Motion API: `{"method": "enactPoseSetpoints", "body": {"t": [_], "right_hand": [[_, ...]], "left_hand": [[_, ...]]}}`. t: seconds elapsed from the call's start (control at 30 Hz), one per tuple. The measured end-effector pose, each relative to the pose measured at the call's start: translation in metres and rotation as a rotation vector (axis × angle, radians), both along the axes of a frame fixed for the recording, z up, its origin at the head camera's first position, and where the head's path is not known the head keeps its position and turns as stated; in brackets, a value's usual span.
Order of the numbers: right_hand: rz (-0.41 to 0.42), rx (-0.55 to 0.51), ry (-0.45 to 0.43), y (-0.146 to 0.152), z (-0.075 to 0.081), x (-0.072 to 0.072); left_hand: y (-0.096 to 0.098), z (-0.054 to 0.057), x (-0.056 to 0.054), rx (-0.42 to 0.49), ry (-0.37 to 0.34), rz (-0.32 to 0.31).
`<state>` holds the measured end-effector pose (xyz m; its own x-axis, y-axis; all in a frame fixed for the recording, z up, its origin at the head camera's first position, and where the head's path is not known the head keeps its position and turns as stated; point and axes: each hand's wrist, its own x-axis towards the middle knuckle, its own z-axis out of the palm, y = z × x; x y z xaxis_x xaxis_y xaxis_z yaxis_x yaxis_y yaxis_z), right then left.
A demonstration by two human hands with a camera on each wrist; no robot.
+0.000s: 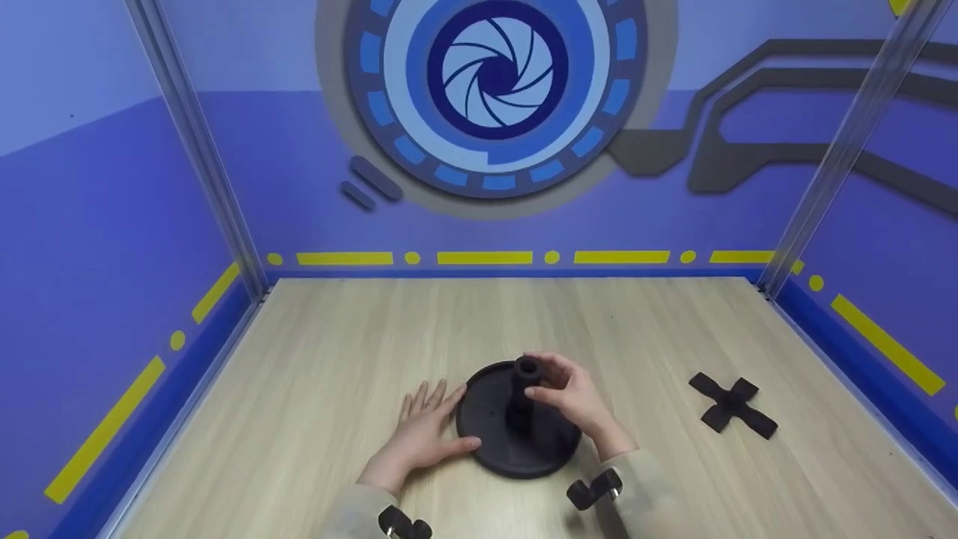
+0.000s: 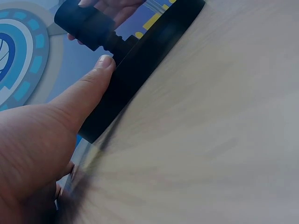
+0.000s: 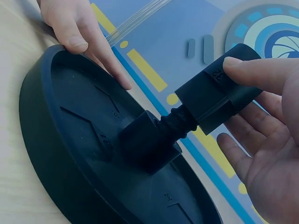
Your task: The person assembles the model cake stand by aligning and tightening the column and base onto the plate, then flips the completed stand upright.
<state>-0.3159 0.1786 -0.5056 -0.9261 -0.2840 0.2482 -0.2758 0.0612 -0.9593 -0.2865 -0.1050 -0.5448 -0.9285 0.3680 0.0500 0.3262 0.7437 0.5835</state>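
A round black plastic base [image 1: 483, 419] with a raised rim lies on the table. From its middle rises a short socket [image 3: 147, 140] with a threaded screw [image 3: 177, 122] coming out of it. A black tube [image 3: 203, 91], marked with a small number, sits at the upper end of the screw, part of the thread showing below. My right hand [image 1: 572, 393] pinches this tube between thumb and fingers. At the base's left side, my left hand [image 1: 423, 434] lies with spread, straight fingers, its thumb at the rim.
A black cross-shaped piece [image 1: 732, 403] with four arms lies on the table [image 1: 337, 352] to the right. Blue printed walls [image 1: 494, 232] stand behind and at both sides. Small black devices sit at both wrists.
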Motion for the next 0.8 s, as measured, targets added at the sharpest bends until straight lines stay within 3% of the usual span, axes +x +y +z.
{"method": "enactPoseSetpoints", "body": {"t": [0.8], "right_hand": [[0.048, 0.055, -0.011, 0.0009, -0.0044, -0.0002]], "left_hand": [[-0.0008, 0.0000, 0.0007, -0.004, -0.010, 0.002]]}}
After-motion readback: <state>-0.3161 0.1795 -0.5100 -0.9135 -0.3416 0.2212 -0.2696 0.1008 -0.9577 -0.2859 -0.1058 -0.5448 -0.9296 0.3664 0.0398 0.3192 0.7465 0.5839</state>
